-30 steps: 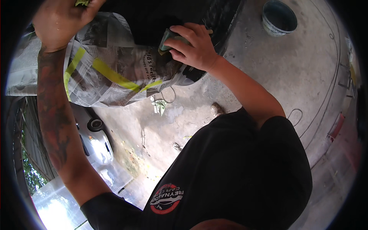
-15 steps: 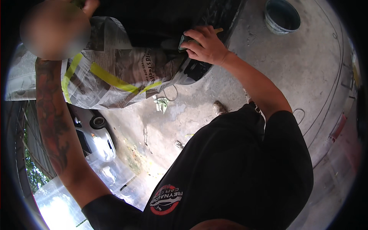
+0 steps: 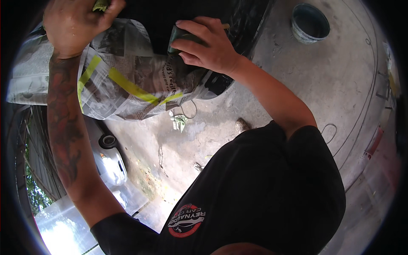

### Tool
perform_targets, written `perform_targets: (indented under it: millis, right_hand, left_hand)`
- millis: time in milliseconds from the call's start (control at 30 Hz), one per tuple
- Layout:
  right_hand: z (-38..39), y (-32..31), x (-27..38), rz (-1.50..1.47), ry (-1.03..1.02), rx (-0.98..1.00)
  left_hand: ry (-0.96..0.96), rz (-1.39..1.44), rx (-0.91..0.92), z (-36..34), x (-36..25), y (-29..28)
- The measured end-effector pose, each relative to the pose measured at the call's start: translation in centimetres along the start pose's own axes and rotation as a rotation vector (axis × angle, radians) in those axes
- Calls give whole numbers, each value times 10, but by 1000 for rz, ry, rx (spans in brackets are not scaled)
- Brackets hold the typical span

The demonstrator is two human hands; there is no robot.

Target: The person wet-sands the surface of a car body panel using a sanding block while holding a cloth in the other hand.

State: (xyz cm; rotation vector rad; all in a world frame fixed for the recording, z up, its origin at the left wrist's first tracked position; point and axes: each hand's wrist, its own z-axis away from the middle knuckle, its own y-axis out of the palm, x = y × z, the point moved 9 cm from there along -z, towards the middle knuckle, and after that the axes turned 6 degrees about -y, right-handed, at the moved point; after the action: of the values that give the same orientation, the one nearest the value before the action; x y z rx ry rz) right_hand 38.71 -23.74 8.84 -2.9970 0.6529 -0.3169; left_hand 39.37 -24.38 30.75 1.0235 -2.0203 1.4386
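Note:
My right hand [image 3: 212, 44] is closed around a dark green, flat-sided block [image 3: 174, 39], which looks like a sanding block, and presses it on the black car panel [image 3: 159, 15]. A small tan end [image 3: 226, 26] shows beyond its knuckles. At the upper left, my left hand [image 3: 78, 27] grips a yellow-green, rough-textured cloth or sponge [image 3: 100, 5]; its exact kind is hard to make out. Newspaper sheets [image 3: 123, 100] cover the part below the panel, held with yellow-green masking tape [image 3: 134, 88]. The newspaper lies between my two hands.
A bucket [image 3: 310, 23] with dark liquid stands on the concrete floor [image 3: 289, 72] at the upper right. A crumpled green-and-white wrapper or rag [image 3: 180, 122] lies below the newspaper. A thin cable [image 3: 361, 114] runs along the right. A light-coloured car [image 3: 112, 163] is parked lower left.
My right hand has slid the block leftward and slightly up across the black panel, away from its right edge. My left hand has shifted a little right and up.

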Motion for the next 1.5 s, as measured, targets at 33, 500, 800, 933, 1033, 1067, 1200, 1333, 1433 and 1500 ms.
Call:
perform_targets:
  millis: [33,500,800,933,1033,1067,1200,1333,1433,1500]
  right_hand:
    - [-5,-11,-8,31,23,-35]
    - [-70,-28,-19,-96,88,-228]
    - [-25,-13,-12,31,230,-129]
    - [-55,-17,-12,69,201,-174]
    - [-28,-16,2,75,248,-133]
    - [-24,-16,6,57,283,-98]
    - [-49,-16,-2,117,210,-161]
    - [-82,-26,-21,185,287,-219]
    - [-43,-14,8,46,396,-165]
    - [-34,-15,10,87,385,-155]
  left_hand:
    - [-1,35,-44,-2,-4,13]
    - [87,8,-28,7,14,11]
    - [66,17,-92,10,12,6]
    - [54,11,-88,10,13,8]
    - [69,24,-73,8,13,10]
    - [76,22,-71,6,14,9]
    - [62,-38,54,7,16,6]
    - [52,-37,123,12,20,17]
    - [10,-40,196,17,25,20]
    - [-4,-14,178,17,22,22]
